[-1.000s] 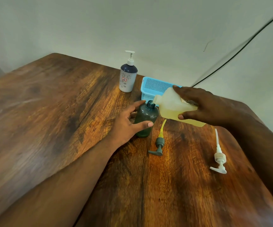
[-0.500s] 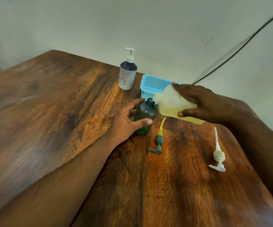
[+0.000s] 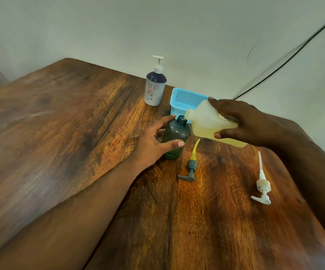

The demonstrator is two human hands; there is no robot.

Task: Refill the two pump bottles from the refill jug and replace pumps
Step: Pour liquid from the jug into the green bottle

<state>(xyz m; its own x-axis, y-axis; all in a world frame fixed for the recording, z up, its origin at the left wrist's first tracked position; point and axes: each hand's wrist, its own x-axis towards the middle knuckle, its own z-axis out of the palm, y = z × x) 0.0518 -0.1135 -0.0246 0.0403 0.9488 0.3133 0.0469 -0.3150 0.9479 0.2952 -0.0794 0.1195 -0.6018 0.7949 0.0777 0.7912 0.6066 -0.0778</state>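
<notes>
A dark green bottle (image 3: 174, 139) stands uncapped on the wooden table (image 3: 79, 133). My left hand (image 3: 153, 143) grips its body, thumb in front and fingers behind. My right hand (image 3: 241, 121) holds the translucent refill jug (image 3: 206, 121) of yellow liquid tipped sideways, its spout at the bottle's mouth. A grey pump (image 3: 190, 168) with a yellow tube lies just right of the bottle. A white pump (image 3: 262, 184) lies further right. A white and navy pump bottle (image 3: 155, 88) with its pump on stands at the back.
A light blue perforated basket (image 3: 187, 102) sits behind the jug against the wall. A black cable (image 3: 286, 61) runs down the wall to the table's back right. The table's right edge slants close past the white pump.
The jug's spout has stayed at the green bottle's mouth and both hands keep their hold. The view has shifted slightly; nothing on the table has moved.
</notes>
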